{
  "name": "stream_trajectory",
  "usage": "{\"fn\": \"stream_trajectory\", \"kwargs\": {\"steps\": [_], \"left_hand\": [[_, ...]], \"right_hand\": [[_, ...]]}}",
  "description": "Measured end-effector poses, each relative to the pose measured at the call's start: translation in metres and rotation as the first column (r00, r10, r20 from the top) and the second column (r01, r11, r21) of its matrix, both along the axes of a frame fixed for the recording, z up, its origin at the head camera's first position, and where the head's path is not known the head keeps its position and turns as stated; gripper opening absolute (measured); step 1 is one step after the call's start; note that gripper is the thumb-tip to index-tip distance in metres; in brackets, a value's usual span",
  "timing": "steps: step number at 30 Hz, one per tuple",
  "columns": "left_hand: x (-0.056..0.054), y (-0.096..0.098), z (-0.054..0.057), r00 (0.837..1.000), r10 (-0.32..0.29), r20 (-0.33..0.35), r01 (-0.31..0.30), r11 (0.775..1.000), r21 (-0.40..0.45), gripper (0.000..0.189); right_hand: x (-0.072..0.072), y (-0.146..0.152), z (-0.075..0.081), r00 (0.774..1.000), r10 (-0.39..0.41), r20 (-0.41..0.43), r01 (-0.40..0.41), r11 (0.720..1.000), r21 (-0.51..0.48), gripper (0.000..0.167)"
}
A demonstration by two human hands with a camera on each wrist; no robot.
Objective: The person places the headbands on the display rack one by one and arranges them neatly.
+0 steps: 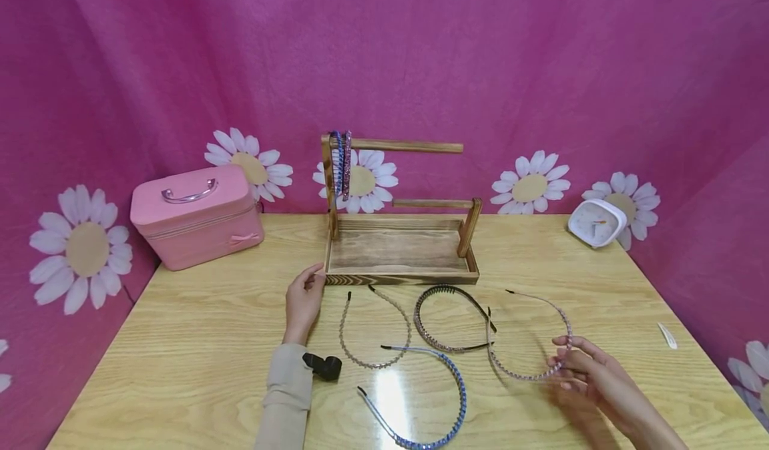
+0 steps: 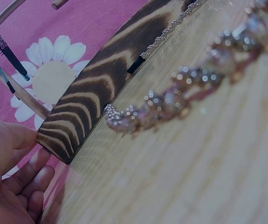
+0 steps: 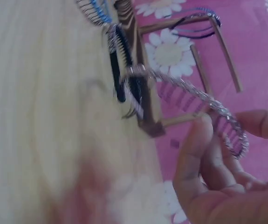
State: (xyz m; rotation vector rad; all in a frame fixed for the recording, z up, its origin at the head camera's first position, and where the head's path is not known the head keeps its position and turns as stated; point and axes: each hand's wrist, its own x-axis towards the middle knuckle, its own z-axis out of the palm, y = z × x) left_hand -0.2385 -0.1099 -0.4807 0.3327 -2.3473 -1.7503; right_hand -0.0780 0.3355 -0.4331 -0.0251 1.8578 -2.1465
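My right hand (image 1: 591, 373) pinches a pink beaded headband (image 1: 569, 333) by its curved part, at the right of the table. In the right wrist view, thumb and fingers meet around this headband (image 3: 189, 88). At the left, my left hand (image 1: 304, 303) holds the front left corner of a wooden rack (image 1: 402, 279) with a tray base and two bars. Two headbands, one blue (image 1: 338, 163) and one glittery pink (image 1: 347, 166), hang at the left end of its upper bar. On the table lie a clear beaded headband (image 1: 410, 333), a dark toothed headband (image 1: 418, 316) and a blue headband (image 1: 463, 396).
A pink case (image 1: 198, 219) with a metal handle stands at the back left. At the back right is a white clock (image 1: 596, 223), with a small white hair clip (image 1: 667, 336) nearer the right edge. A pink daisy-print cloth (image 1: 420, 56) hangs behind the table.
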Motion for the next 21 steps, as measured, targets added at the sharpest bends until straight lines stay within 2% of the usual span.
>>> {"fn": "stream_trajectory", "kwargs": {"steps": [3, 6, 9, 11, 16, 19, 21], "left_hand": [[0.000, 0.000, 0.000, 1.000, 0.000, -0.001, 0.000, 1.000, -0.001, 0.030], [0.000, 0.000, 0.000, 1.000, 0.001, -0.004, -0.001, 1.000, 0.001, 0.030], [0.001, 0.000, -0.001, 1.000, 0.000, -0.003, 0.000, 1.000, 0.004, 0.031], [0.001, 0.000, -0.001, 1.000, -0.004, -0.002, 0.004, 1.000, 0.003, 0.031], [0.001, 0.000, -0.001, 1.000, -0.001, -0.004, 0.001, 1.000, -0.001, 0.031], [0.000, 0.000, -0.001, 1.000, 0.005, -0.015, -0.005, 1.000, -0.006, 0.030], [0.000, 0.000, -0.001, 1.000, 0.005, -0.017, -0.005, 1.000, -0.005, 0.030]], "right_hand": [[-0.007, -0.008, 0.006, 0.996, -0.045, -0.083, 0.039, 0.997, -0.063, 0.043], [-0.015, -0.013, 0.012, 0.988, -0.029, -0.150, 0.016, 0.996, -0.084, 0.044], [-0.025, -0.015, 0.020, 0.976, 0.049, -0.210, -0.070, 0.993, -0.098, 0.054], [-0.032, -0.016, 0.025, 0.965, 0.120, -0.234, -0.153, 0.980, -0.129, 0.061], [-0.046, -0.018, 0.036, 0.907, 0.287, -0.308, -0.363, 0.904, -0.226, 0.077], [-0.052, -0.022, 0.041, 0.886, 0.323, -0.334, -0.409, 0.883, -0.232, 0.079], [-0.056, -0.026, 0.044, 0.889, 0.316, -0.331, -0.396, 0.893, -0.211, 0.079]]}}
